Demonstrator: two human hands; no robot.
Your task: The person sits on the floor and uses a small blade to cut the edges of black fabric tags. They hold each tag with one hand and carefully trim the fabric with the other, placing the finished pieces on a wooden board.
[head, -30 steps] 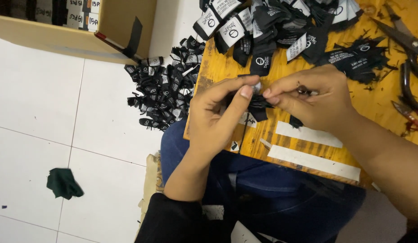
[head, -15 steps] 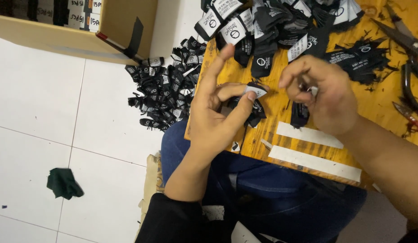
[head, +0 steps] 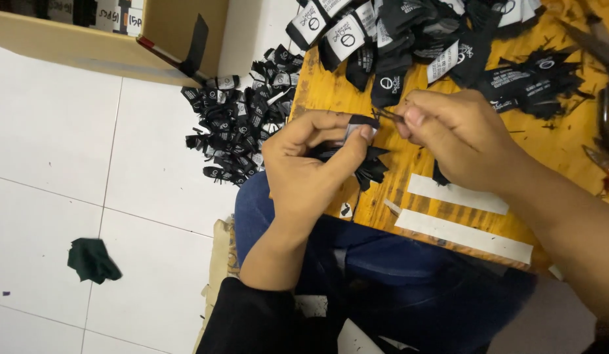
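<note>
Over wooden board (head: pixel 409 177), left hand (head: pixel 311 174) pinches label (head: pixel 358 128) (black).

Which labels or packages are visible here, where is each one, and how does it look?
Folded label: pinched in left hand, black with a white face.
Label pile: far side of the wooden board, black and white.
Floor heap of labels: on white tiles left of the board, mostly black.
Cardboard box: top left, tan, open.
Two white strips: near board edge, plain.

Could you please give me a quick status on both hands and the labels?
Left hand pinches a black label bundle. Right hand holds a thin tool at it. Nothing in the way.
</note>
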